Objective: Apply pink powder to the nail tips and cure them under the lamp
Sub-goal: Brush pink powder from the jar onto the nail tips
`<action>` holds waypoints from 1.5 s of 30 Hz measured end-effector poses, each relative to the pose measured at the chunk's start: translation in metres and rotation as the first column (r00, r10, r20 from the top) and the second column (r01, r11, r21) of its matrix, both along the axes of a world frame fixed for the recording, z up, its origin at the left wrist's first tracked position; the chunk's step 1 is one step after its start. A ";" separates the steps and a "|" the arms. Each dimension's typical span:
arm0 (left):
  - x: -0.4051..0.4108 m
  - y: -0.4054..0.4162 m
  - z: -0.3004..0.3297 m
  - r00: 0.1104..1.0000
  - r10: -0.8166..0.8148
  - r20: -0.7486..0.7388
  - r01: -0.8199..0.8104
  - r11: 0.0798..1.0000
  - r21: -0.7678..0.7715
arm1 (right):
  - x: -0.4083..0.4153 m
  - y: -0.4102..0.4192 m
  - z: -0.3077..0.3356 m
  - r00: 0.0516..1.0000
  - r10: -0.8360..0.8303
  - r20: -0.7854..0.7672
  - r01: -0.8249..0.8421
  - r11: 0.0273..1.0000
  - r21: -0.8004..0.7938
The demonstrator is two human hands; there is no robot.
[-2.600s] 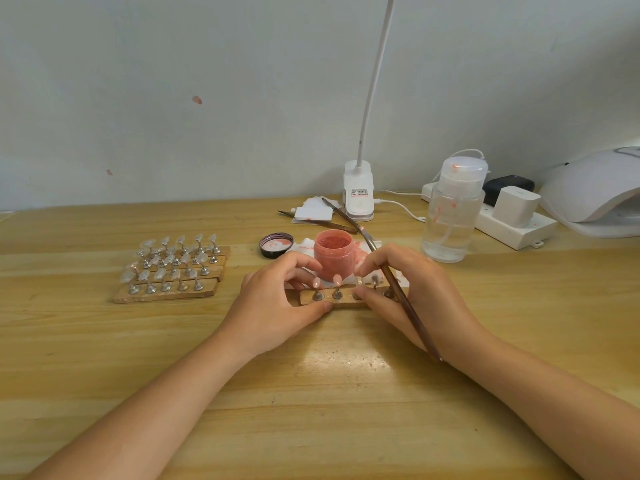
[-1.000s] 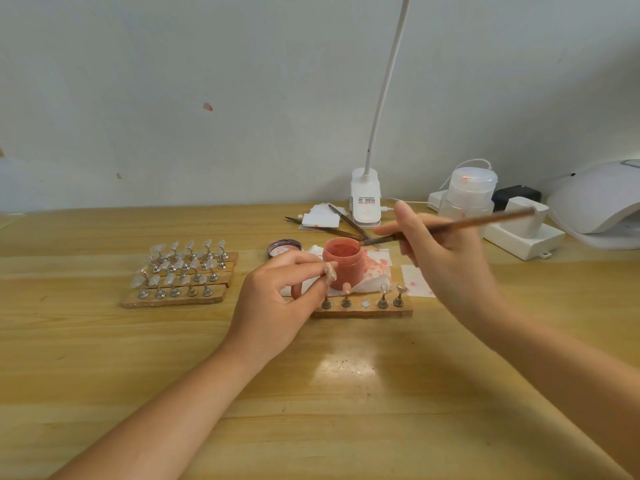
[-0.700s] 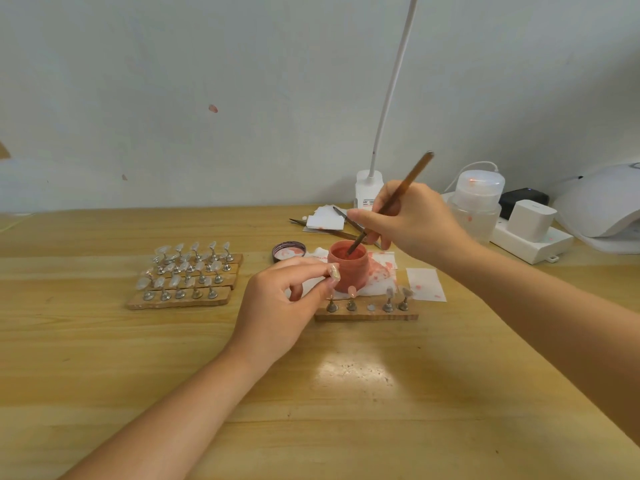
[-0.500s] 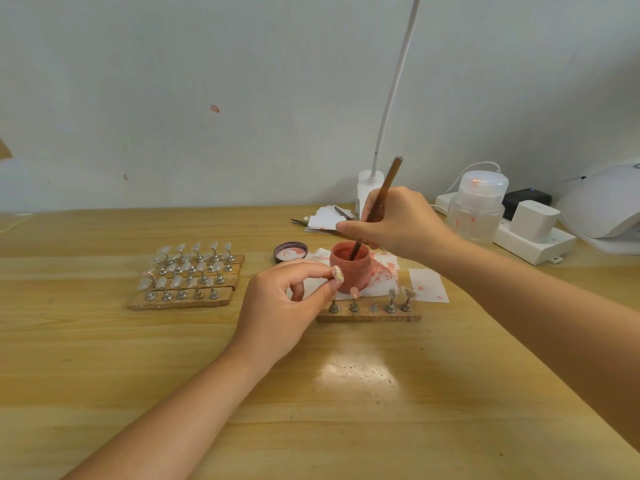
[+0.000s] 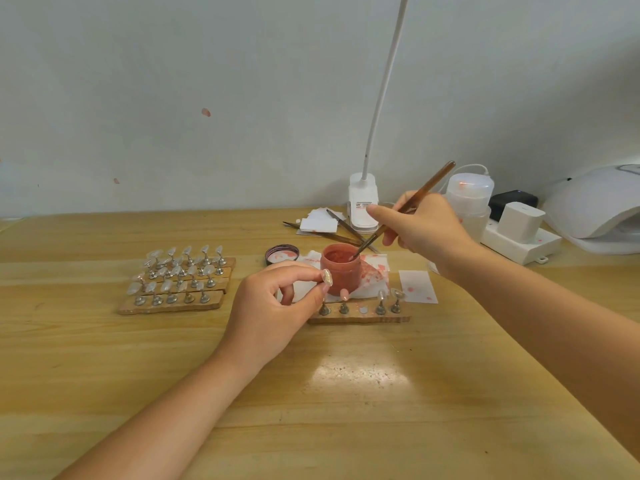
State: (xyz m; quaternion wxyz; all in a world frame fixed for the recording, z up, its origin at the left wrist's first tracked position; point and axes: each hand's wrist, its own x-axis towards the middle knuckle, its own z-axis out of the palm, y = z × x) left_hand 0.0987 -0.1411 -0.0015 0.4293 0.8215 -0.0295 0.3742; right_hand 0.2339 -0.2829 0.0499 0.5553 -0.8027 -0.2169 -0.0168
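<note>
One open jar (image 5: 341, 271) holds pink powder; right hand (image 5: 426, 226) grips brush (image 5: 405, 207) there, left hand (image 5: 273, 313) pinches nail tip (image 5: 326, 276).

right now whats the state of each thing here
jar: open, upright, pink powder inside
lid: off, on the table left of the jar
brush: in the right hand, tip in the jar
nail tip: pinched by the left hand
strip: one post missing

Bright, even light; a glare patch sits on the tabletop (image 5: 360, 372) toward its near edge. Shadows are soft. Wide-angle bending curves the tabletop's far edge.
</note>
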 end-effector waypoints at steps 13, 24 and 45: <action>-0.001 -0.001 0.000 1.000 0.015 0.003 -0.015 0.999 0.039 | 0.004 -0.013 0.000 0.997 -0.082 0.012 0.081 0.997 0.011; 0.000 -0.001 0.000 1.000 0.019 0.008 -0.020 0.997 0.071 | -0.053 -0.026 -0.020 0.990 0.083 0.111 -0.121 0.910 0.397; 0.000 -0.001 -0.001 0.998 -0.055 -0.035 0.055 0.998 -0.013 | -0.081 -0.024 -0.057 0.778 0.132 0.615 -0.260 0.958 0.123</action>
